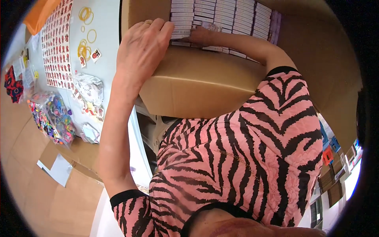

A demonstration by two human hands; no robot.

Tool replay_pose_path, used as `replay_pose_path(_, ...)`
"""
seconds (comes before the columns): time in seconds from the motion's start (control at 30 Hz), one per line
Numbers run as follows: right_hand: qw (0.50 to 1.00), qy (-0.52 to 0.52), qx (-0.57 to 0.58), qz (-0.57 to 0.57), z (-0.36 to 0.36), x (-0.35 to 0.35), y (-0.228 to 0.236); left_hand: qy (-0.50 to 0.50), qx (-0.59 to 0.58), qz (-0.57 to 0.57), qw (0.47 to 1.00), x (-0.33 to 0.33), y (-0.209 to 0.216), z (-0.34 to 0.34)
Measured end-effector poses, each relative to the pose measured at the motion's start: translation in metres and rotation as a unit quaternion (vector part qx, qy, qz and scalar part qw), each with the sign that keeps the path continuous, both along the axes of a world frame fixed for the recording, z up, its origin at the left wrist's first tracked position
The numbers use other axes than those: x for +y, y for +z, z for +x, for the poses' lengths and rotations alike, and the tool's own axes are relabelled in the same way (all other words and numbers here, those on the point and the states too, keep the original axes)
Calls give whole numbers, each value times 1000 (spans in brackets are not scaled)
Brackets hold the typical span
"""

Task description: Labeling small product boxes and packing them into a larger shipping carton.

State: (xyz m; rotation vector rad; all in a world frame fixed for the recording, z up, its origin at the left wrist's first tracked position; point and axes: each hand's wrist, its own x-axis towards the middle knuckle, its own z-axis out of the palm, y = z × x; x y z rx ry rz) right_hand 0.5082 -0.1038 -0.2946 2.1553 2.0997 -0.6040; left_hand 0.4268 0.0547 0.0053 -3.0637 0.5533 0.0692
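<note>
I'd brace the carton (197, 89) near its rim with the left hand (144, 49) and gently square up the white boxes (224, 15) stacked inside using the right hand (200, 36), though honestly can't tell if either grip's pinching anything.

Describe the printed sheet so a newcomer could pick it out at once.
Find the pale table left of the big cardboard box. On it, left of the yellow rubber bands, lies a long white sheet. Unlike the two small cards nearby, it carries many rows of red figures.
</note>
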Motion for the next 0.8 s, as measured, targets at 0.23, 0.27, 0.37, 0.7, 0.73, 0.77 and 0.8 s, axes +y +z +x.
replay_pose_path(0.23,989,-20,105,-106,10,-19,16,-24,-55,-1,998,0,-2,0)
replay_pose_path(0.27,989,-17,104,-105,9,-16,21,-18,-52,-3,998,2,-3,-1)
replay_pose_path(0.37,986,31,55,-154,6,-15,24,-16,-54,-10,998,2,-5,0)
replay_pose_path(0.7,993,18,115,-32,2,-16,7,-12,-62,-9,998,3,-5,-1)
replay_pose_path(0.73,990,14,136,-26,0,-11,8,-11,-63,-9,998,3,-6,0)
replay_pose_path(0.77,990,16,137,-26,-3,-8,5,-18,-70,-5,997,3,-7,1)
replay_pose_path(0.8,989,19,145,6,-6,-5,2,-25,-77,-2,997,3,-8,0)
